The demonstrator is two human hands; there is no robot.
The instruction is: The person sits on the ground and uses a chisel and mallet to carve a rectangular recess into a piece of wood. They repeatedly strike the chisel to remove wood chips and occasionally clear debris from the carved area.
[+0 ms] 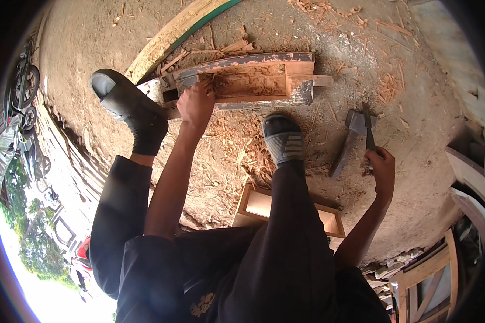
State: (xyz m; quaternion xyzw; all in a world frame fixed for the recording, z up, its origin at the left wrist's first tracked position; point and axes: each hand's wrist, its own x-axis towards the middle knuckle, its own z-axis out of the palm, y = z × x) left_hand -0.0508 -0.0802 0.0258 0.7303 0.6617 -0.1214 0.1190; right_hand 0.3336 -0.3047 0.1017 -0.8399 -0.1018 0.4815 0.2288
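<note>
Wooden trough (pixel 253 83): long, hollowed block lying on the ground (pixel 425 172), beyond the right foot and just beside the left; judged heavy and stiff, with little slip where the wood is raw.
Trough rims: narrow, with dark paint flaking along the far one; likely to splinter or chip, hence weaker holds than the solid body.
Trough ends: thicker stock, the right end with a short projecting tongue; probably the soundest places to take hold, one hand at each end, from beneath.
Hammer-like tool (pixel 344 149): lying on the ground off the trough's near right corner; block head, long handle; judged head-heavy, best lifted by the handle.
Left hand (pixel 195 105): fingers curled at the trough's near rim, toward its left end; whether they grip the rim or something in the hollow cannot be told.
Right hand (pixel 381 168): closed around the lower end of the slim tool.
Slim tool (pixel 369 129): dark, narrow, chisel-like; presumably stiff and light, safest held at the end away from the tip.
</note>
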